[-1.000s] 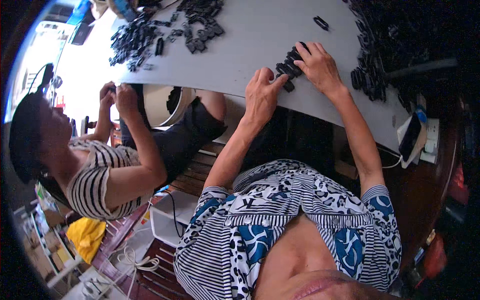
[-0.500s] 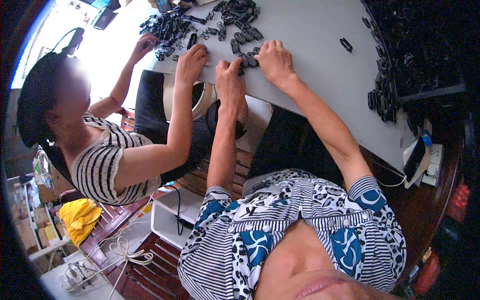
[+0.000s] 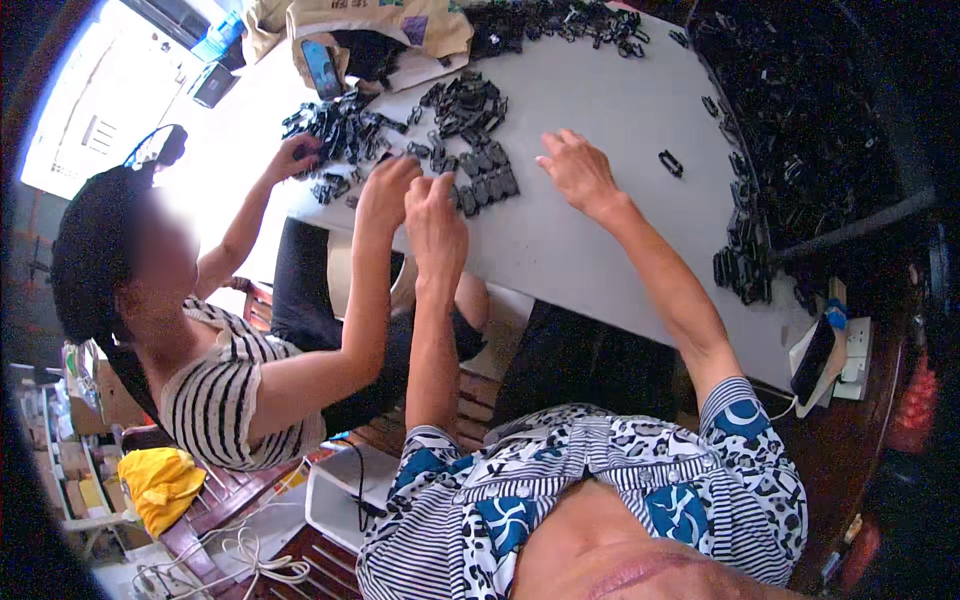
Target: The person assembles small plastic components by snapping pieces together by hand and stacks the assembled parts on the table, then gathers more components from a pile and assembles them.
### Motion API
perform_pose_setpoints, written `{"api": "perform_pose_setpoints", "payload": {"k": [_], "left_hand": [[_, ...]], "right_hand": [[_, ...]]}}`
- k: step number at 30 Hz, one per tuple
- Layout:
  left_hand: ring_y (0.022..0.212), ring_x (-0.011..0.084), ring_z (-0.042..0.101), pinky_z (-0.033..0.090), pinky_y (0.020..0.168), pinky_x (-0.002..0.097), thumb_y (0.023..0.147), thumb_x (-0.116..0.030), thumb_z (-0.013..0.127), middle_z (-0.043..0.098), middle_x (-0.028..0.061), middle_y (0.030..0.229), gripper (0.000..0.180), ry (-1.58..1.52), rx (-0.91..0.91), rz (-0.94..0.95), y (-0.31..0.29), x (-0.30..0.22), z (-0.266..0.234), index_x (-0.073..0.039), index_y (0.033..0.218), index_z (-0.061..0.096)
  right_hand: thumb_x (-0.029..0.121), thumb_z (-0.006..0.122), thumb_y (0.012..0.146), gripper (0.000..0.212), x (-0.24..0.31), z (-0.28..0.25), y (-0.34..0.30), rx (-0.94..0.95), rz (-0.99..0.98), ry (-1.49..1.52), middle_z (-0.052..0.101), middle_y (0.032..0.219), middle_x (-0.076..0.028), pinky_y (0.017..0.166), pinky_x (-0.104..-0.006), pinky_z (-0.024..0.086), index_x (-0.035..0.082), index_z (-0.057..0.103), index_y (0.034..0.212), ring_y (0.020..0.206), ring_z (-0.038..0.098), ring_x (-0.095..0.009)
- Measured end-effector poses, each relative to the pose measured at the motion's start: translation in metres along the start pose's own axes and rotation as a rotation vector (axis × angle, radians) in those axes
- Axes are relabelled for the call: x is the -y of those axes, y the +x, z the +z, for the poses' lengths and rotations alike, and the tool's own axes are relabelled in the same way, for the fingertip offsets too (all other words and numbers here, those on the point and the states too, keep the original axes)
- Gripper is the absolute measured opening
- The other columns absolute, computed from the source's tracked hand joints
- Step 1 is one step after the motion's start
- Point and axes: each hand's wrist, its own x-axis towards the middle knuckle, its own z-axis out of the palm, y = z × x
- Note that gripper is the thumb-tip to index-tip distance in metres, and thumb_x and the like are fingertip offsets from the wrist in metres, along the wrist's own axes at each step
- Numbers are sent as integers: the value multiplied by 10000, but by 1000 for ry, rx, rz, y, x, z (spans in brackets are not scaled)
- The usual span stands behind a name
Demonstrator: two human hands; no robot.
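My left hand is closed at the near side of small black plastic parts lined up in close rows on the grey table. Its fingertips are bent down, and what they may hold is hidden. My right hand hovers over the table to the right of those rows, fingers loosely stretched and nothing visible in them. A loose heap of similar black parts lies just beyond the rows. Close on my left, a co-worker's hand reaches in beside mine, and their other hand touches another heap.
One black part lies alone to the right. Many more black parts line the right edge beside a dark, full container. A phone leans by a beige bag at the back. A power strip sits at the near right corner.
My right hand has come off the rows of parts and shifted right. My left hand has drawn slightly left. The view has tilted, showing more of the table's far side.
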Motion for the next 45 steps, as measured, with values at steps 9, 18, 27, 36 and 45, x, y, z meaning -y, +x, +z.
{"api": "perform_pose_setpoints", "payload": {"k": [9,18,27,36,45], "left_hand": [[949,367,567,460,845,443,772,-128,656,596,176,1014,226,-231,227,306,177,-31,93,-68,989,670],[1119,406,505,433,933,474,830,-299,615,567,174,1188,366,-87,203,619,293,-69,208,-166,1171,625],[1321,432,297,216,1087,579,948,-419,438,395,127,1418,445,-143,358,664,311,-124,284,-220,1343,491],[1230,371,457,262,984,648,917,-612,362,516,26,1339,484,145,481,667,250,-130,263,-366,1310,502],[1035,306,621,382,904,546,921,-488,481,688,91,1037,409,46,1073,731,246,-119,128,-188,1122,672]], "right_hand": [[321,597,878,337,-108,-77,58,47,161,-103,586,1042,-189,854,-487,470,22,582,1032,1027,563,-376],[512,520,877,562,-246,-117,127,-40,120,-493,443,1351,-152,1060,-472,324,184,508,1334,1266,386,-358],[549,497,874,504,-258,-104,198,76,323,-311,537,1286,-126,917,-498,438,341,488,1333,1119,533,-357],[487,480,918,548,-239,-93,120,138,203,-414,452,1409,-65,993,-601,322,361,340,1432,1255,445,-346],[388,569,893,357,-192,-155,116,239,-24,-155,602,1069,-177,829,-417,463,120,677,1102,1024,587,-305]]}}
